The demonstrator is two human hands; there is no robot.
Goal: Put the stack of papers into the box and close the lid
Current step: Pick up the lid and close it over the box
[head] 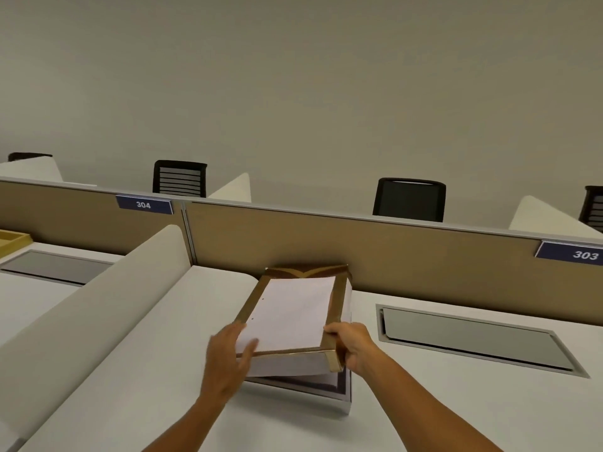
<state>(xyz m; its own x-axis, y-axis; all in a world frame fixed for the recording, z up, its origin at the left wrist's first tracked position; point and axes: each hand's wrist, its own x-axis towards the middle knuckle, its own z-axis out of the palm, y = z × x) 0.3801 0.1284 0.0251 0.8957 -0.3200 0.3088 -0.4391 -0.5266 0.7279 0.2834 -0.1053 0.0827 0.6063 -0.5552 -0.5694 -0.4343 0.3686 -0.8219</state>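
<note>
A white stack of papers [293, 311] lies inside a shallow gold-rimmed box [339, 298] on the desk, close to the tan partition. The gold box is tilted, its near end raised over a white-walled box part [346, 398] beneath it. My left hand [225, 357] grips the near left corner, thumb on top of the papers, and looks blurred. My right hand [352, 347] clamps the near right corner of the gold box. What lies under the papers is hidden.
A tan partition [391, 249] with signs 304 and 303 runs behind the box. A white curved divider [107, 308] bounds the desk on the left, and a grey cable hatch [473, 337] sits to the right. Another gold tray [13, 239] rests on the neighbouring desk.
</note>
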